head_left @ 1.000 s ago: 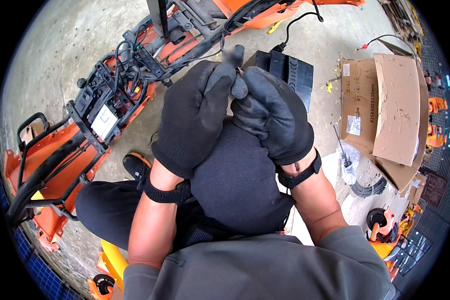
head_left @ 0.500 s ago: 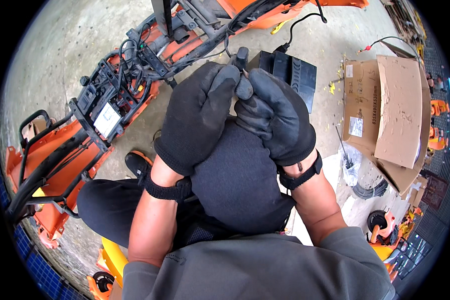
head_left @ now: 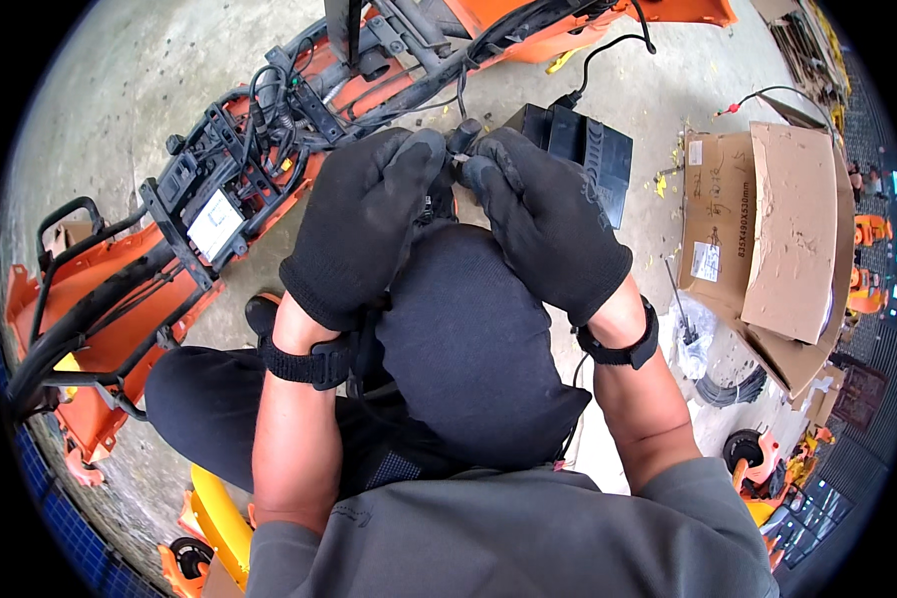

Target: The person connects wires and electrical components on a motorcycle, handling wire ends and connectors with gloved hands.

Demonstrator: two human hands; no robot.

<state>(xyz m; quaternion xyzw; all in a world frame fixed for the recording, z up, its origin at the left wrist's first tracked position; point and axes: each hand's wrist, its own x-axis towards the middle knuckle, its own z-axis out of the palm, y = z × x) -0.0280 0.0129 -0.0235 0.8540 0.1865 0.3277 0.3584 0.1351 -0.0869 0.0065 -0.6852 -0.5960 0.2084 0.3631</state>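
Grip of both knit-gloved hands, left hand (head_left: 364, 224) and right hand (head_left: 548, 224), pinches a small dark plug (head_left: 461, 135).

A small black connector (head_left: 464, 133) sits pinched between the gloved fingertips of both hands, above the person's raised knee. A black cable (head_left: 461, 95) runs up from it toward the orange frame.

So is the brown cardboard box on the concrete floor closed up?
No, the brown cardboard box lies on the concrete floor with its flaps open, one flap folded loosely over the top.
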